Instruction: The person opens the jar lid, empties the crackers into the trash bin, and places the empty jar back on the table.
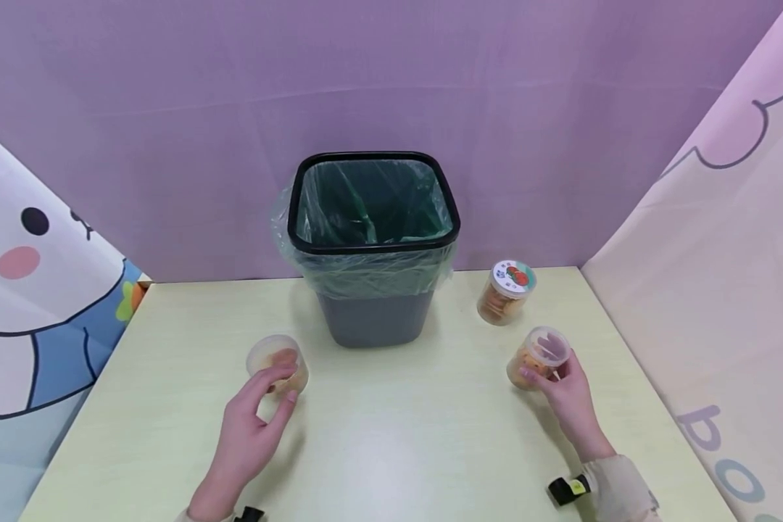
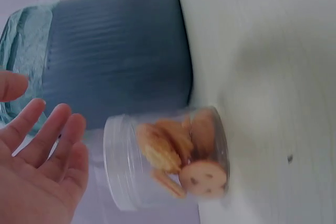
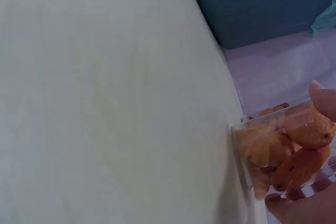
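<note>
On the pale worktop, two hands are working at two small clear jars of biscuits. The left hand is reaching to the left jar, which is standing on the near-left part of the worktop; its fingertips are resting against the jar's near side, but the wrist view is showing the fingers spread and fairly straight beside the jar, so the grip is loose and wide rather than wrapped round it. The right hand is curling its thumb and fingers round the right jar, which is sitting on the near-right part of the worktop, tilted a little; that grip is closed on the jar's side. Whether the jar's base is fully on the surface is hard to tell, as the right wrist view is blurred.

Between the hands and further back, a grey bin with a black rim and a greenish plastic liner is standing at the far middle of the worktop, against the purple backdrop. Nothing is lying between either jar and the bin. A third jar with a printed lid is standing just right of the bin, behind the right jar and apart from it. Cartoon-printed cloth panels are hanging on the left and right sides.
</note>
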Demonstrator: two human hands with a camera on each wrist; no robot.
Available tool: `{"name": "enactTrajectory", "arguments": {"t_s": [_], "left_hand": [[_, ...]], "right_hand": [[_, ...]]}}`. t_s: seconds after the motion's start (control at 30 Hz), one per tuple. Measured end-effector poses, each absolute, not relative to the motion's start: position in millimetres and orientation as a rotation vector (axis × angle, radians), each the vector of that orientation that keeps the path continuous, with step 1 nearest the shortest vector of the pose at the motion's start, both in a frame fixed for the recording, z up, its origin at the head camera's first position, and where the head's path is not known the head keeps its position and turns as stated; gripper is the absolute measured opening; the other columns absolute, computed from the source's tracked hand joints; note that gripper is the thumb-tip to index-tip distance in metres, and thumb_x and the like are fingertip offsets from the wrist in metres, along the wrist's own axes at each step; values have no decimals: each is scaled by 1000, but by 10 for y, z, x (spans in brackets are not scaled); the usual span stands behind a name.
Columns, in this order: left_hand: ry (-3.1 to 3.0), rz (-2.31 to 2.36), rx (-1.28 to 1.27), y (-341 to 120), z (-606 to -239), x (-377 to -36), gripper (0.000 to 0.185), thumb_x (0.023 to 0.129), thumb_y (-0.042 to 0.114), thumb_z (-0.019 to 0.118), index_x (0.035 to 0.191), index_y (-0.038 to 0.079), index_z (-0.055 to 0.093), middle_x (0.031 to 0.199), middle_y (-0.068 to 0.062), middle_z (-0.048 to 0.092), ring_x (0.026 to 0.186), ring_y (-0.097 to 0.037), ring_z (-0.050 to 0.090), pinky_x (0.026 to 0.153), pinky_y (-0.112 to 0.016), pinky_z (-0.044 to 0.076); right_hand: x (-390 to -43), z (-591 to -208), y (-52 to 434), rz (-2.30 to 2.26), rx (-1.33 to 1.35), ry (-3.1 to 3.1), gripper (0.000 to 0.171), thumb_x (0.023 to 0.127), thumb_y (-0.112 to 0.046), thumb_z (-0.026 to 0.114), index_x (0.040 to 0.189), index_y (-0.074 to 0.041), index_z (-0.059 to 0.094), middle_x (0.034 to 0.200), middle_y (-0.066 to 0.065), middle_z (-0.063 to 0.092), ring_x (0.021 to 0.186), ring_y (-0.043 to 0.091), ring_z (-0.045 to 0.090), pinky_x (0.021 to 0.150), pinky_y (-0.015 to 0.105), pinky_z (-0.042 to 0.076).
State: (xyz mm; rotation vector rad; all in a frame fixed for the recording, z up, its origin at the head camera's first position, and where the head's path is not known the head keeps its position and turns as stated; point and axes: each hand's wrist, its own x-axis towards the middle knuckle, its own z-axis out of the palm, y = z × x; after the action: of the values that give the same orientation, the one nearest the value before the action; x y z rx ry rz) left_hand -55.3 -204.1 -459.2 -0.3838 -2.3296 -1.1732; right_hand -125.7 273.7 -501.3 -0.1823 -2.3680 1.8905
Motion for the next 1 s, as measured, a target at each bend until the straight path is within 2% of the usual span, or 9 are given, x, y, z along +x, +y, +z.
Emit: {"name": "enactTrajectory", "arguments": {"t_s": [0.2,0.43,0.67,0.77,1.0], "left_hand": [[-2404,-1224,-475,-1937,-4616,-540,42,86,-4,73,125,10,64,125,-4,66,116,-11,58,89,-21,46],[-2446,-1358,-568,-1843,-4671,-561,42,89,-1,71,129,9,62,126,-2,66,111,-19,62,85,-34,51],[-2477,-1495,-596,-1751,-4747,-573,39,93,5,69,131,10,61,128,-2,65,112,-21,62,87,-40,52],[-2477,-1578,-590,-1698,-4793,-589,40,93,4,68,131,13,62,128,-1,65,114,-22,62,89,-43,51],[-2493,-1757,-617,-1536,-4914,-653,40,95,6,66,133,16,60,132,-6,63,119,-22,60,96,-47,47]], "right_hand": [[-1253,-5036,2724,1904,-160,-2318,77,85,-1,77,149,-4,36,143,16,45,124,7,45,95,11,40],[-1207,-5005,2659,1864,-110,-2366,72,85,-3,78,146,-1,40,137,18,49,117,4,49,93,11,42],[-1157,-4972,2496,1866,39,-2430,72,82,-4,81,144,-1,43,134,19,52,115,4,52,93,13,44],[-1126,-4972,2399,1863,119,-2444,73,80,-3,82,142,-1,45,132,19,55,116,10,55,94,15,44],[-1012,-4986,2082,1875,297,-2480,77,72,-6,87,139,-1,49,132,17,58,122,35,55,97,20,43]]}}
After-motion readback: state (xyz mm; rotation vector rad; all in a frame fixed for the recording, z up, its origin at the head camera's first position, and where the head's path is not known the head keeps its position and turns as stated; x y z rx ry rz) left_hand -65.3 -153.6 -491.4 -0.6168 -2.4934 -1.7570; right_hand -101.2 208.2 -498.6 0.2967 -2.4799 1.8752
